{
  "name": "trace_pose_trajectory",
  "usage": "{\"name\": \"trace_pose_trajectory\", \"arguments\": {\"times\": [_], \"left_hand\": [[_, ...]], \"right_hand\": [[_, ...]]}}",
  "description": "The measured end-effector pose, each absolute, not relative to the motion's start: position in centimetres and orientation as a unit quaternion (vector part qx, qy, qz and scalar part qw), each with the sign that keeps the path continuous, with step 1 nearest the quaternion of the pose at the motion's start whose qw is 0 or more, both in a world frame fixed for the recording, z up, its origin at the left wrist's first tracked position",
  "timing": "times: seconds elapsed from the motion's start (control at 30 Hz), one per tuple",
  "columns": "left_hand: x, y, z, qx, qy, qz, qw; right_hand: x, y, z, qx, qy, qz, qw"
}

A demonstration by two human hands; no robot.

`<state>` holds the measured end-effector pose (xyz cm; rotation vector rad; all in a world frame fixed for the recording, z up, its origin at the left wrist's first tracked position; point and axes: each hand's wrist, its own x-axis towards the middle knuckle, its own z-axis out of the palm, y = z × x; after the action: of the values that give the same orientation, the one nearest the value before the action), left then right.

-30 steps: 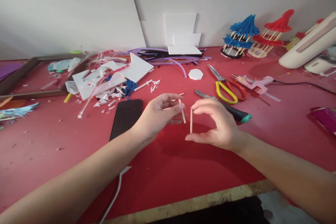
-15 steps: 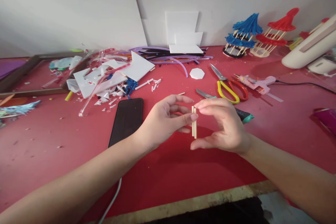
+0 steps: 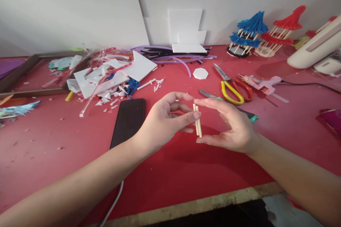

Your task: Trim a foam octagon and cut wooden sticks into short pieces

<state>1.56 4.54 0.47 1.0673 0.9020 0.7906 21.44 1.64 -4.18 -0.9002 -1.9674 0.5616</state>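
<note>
Two short pale wooden sticks [image 3: 199, 127] are held roughly upright, side by side, over the red table [image 3: 170, 181]. My left hand [image 3: 165, 122] pinches them between the thumb and the fingers behind, which are partly hidden. My right hand [image 3: 236, 126] spans their length, forefinger at the upper ends and thumb at the lower ends. One stick sits slightly lower than the other. Partly covered by my right hand lies a knife [image 3: 209, 94] with a black and teal handle. Left of my left hand is a black phone [image 3: 129, 118].
Scissors [image 3: 231, 90] and a pink glue gun [image 3: 263, 84] lie on the right. Behind stand a blue-roofed model [image 3: 246, 35] and a red-roofed one [image 3: 279, 35]. White offcuts [image 3: 142, 65], pipe cleaners [image 3: 183, 64] and an octagonal white piece [image 3: 200, 73] lie further back.
The sticks have tilted a little, and one has slid lengthwise against the other. My right forefinger and thumb have shifted slightly along with their ends.
</note>
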Motion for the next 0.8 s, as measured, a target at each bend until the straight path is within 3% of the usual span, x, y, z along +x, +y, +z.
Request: {"name": "trace_pose_trajectory", "arguments": {"times": [0.8], "left_hand": [[1.30,4.46,0.57,0.485,0.408,0.339,0.695]], "right_hand": [[21.74,1.78,-4.80,-0.349,-0.794,0.209,0.451]]}}
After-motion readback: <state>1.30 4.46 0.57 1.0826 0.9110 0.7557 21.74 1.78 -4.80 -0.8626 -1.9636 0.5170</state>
